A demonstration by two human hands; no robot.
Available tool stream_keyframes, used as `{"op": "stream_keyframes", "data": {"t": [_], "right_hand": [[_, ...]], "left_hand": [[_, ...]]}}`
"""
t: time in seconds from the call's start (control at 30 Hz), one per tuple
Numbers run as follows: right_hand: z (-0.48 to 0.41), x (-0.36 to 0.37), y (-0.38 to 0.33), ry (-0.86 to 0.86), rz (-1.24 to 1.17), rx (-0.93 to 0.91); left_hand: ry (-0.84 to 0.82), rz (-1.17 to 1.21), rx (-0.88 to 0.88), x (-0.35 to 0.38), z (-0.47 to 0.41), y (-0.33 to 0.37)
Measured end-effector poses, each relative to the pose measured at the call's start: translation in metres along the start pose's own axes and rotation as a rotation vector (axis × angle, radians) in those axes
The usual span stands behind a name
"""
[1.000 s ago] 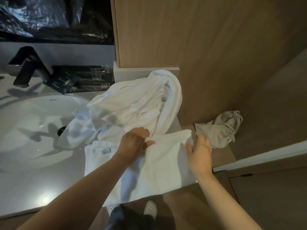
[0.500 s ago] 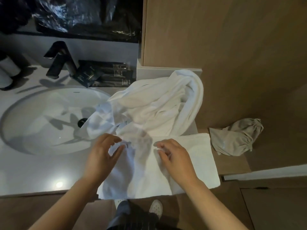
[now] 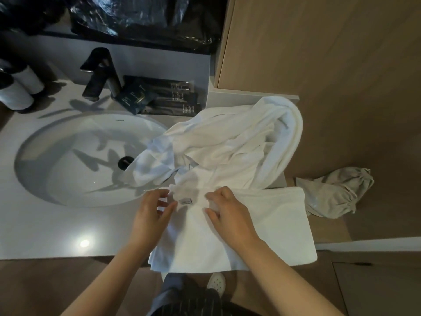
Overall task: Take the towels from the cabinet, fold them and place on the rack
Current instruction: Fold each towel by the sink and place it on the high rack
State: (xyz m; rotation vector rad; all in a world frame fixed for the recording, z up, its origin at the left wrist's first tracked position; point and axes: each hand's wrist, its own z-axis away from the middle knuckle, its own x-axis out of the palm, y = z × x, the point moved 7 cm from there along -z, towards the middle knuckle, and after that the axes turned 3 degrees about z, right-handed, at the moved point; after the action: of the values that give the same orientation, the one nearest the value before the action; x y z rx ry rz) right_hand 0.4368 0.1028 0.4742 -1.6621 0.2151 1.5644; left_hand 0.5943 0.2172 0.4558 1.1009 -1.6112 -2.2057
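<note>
Towel (image 3: pixel 262 224) lies part-folded at the counter's (image 3: pixel 57 224) front edge. The right hand (image 3: pixel 227 213) pinches a fold and the left hand (image 3: pixel 152 215) is spread alongside (label (image 3: pixel 185 201) showing). Square the edges before creasing.

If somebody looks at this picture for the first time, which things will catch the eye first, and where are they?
First, the left hand and the right hand at the far edge of a flat white towel at the front of the counter; the right seems to pinch it. Behind them, a heap of white towels spills over the rim of the sink. A crumpled beige cloth lies to the right.
</note>
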Motion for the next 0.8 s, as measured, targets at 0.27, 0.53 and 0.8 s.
{"op": "stream_keyframes", "data": {"t": [0.27,0.53,0.8], "right_hand": [[-0.004,-0.015,0.000,0.158,-0.151,0.069],[-0.018,-0.013,0.005,0.249,-0.149,0.204],[-0.015,-0.012,0.001,0.323,-0.107,0.155]], "left_hand": [[-0.034,0.039,-0.073,-0.001,-0.006,-0.006],[-0.068,-0.090,-0.071,0.002,-0.009,-0.010],[-0.044,-0.110,-0.194,0.000,-0.015,-0.017]]}}
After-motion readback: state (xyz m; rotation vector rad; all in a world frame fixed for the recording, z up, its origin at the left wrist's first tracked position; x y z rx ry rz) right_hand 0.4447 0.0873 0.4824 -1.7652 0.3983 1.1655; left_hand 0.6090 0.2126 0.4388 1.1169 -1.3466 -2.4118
